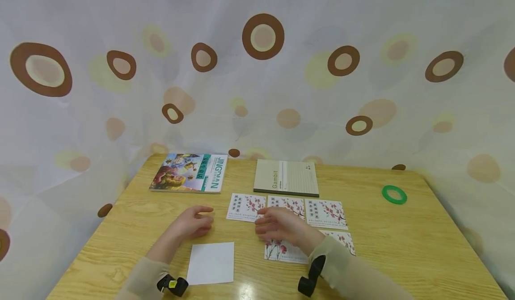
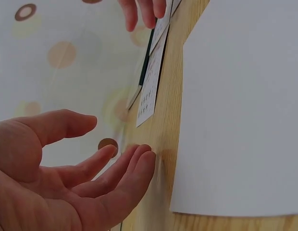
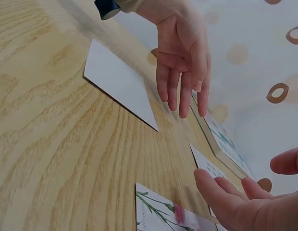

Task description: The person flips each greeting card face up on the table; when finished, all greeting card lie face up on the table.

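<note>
My left hand (image 1: 193,223) hovers above the table with fingers loosely bent and nothing in them. Just below it in the head view lies a blank white square card (image 1: 211,263), which also fills the right side of the left wrist view. Over the printed cards is my right hand (image 1: 283,226), its fingers relaxed and holding nothing. Three cards with pink blossoms and Chinese characters form a row: the left card (image 1: 241,210), the middle card (image 1: 297,205) and the right card (image 1: 326,214). Under the right forearm, a carnation card (image 1: 277,253) and another blossom card (image 1: 345,239) are partly hidden.
A colourful children's book (image 1: 189,172) lies at the back left of the wooden table (image 1: 402,246). Behind the card row sits a beige Gambit notebook (image 1: 297,177). A green ring (image 1: 385,195) lies at the right. A dotted curtain (image 1: 301,90) surrounds the table's back and sides.
</note>
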`<move>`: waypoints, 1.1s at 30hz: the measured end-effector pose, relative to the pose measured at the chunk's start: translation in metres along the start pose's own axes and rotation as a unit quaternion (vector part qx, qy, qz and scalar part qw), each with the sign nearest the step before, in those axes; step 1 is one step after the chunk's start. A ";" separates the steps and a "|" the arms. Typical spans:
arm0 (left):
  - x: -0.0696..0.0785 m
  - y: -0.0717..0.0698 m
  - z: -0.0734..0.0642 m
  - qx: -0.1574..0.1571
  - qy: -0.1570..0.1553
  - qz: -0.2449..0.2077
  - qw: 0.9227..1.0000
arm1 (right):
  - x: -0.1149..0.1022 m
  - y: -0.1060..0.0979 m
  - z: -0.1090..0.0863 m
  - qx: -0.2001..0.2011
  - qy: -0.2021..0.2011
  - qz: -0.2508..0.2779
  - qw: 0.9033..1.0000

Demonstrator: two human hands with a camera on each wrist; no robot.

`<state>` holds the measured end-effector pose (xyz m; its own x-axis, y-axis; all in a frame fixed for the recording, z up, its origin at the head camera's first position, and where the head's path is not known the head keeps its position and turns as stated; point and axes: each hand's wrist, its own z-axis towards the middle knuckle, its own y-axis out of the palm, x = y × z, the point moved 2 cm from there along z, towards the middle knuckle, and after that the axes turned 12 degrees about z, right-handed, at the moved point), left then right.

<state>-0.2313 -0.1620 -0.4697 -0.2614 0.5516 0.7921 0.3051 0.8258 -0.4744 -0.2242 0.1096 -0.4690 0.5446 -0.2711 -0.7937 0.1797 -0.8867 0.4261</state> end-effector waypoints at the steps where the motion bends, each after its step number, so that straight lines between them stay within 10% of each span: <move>1: -0.002 0.000 -0.002 -0.002 0.000 -0.002 1.000 | 0.002 0.001 0.000 -0.002 0.002 -0.003 1.000; 16: -0.012 -0.010 -0.021 -0.007 0.022 0.060 0.998 | 0.018 0.019 -0.006 -0.047 0.032 -0.035 0.998; 33: -0.024 -0.018 -0.037 0.004 -0.020 0.068 0.997 | 0.033 0.037 -0.012 -0.063 0.048 -0.055 0.995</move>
<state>-0.1964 -0.1948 -0.4659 -0.2537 0.6631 0.7043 0.3332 0.7434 -0.5799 -0.1892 0.0721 -0.4743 0.5910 -0.1313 -0.7959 0.3418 -0.8530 0.3945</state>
